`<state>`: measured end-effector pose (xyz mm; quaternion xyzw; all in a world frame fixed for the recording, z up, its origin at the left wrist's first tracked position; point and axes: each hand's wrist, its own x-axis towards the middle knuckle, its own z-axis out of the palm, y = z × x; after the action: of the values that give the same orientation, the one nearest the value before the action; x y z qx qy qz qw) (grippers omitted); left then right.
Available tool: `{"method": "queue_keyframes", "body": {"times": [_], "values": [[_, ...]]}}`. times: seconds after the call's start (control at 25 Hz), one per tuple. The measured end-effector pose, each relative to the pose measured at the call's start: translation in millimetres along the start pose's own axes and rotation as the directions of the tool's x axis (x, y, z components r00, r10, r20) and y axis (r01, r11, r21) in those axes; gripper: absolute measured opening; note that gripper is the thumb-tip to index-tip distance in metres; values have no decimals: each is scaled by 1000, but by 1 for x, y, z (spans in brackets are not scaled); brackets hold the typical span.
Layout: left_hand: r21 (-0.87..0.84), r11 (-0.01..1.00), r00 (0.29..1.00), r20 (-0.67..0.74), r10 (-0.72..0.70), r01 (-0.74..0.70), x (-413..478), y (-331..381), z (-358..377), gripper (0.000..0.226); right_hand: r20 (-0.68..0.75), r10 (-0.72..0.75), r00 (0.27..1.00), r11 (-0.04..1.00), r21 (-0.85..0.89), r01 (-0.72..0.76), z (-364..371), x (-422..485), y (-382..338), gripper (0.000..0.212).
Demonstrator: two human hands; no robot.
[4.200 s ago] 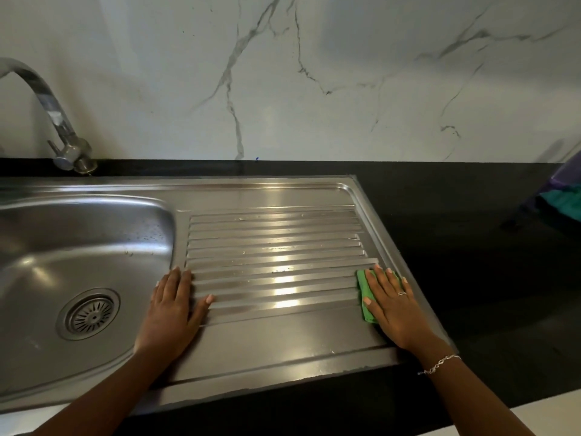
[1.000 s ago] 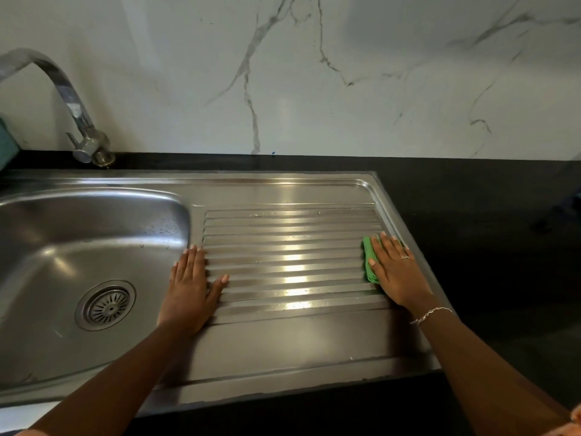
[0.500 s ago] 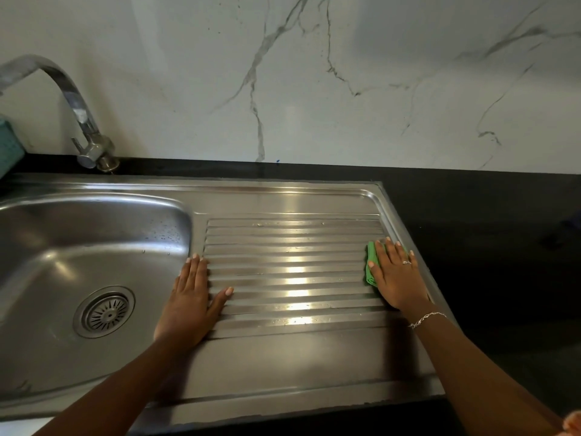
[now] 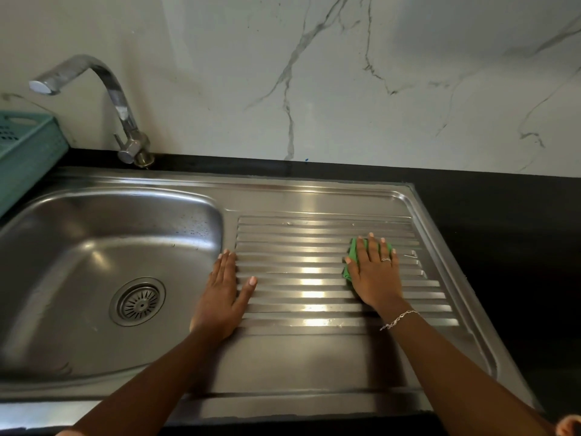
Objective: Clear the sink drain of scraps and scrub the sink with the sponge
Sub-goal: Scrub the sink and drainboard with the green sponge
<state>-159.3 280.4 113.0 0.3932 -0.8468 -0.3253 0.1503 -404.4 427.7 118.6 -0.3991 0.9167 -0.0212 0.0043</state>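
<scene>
The stainless steel sink (image 4: 94,234) has a round drain strainer (image 4: 137,302) in its basin at the left and a ribbed drainboard (image 4: 308,278) at the right. My right hand (image 4: 375,275) lies flat with straight fingers on a green sponge (image 4: 353,251), pressing it onto the right half of the ribs. Only the sponge's left and far edges show past my fingers. My left hand (image 4: 224,297) rests flat, palm down, on the steel between basin and drainboard. No scraps are visible in the strainer.
A curved chrome faucet (image 4: 116,105) stands behind the basin. A teal plastic basket (image 4: 25,152) sits at the far left on the black countertop (image 4: 503,247), which runs along the right. A white marble wall (image 4: 345,73) closes the back.
My right hand has slid the sponge to the left along the ribs, away from the drainboard's right edge. The left hand has stayed in place. The camera view has shifted right.
</scene>
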Motion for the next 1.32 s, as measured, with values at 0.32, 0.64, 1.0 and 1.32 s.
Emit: {"method": "queue_keyframes", "body": {"times": [0.32,0.64,1.0,1.32], "values": [[-147,989,999,-42,-8,2,-2,-1,-3,108,-48,-177,983,979,92,181,9,-2,-113,80],[-324,945,987,-131,-95,48,0,-2,-3,97,20,-352,936,934,75,349,12,3,-188,82],[-278,960,981,-181,-70,17,2,-7,-1,93,1,-583,812,810,77,581,12,19,-216,77],[-55,998,994,-110,-28,22,1,-4,-2,113,7,-499,867,858,148,493,7,33,-192,86]]}}
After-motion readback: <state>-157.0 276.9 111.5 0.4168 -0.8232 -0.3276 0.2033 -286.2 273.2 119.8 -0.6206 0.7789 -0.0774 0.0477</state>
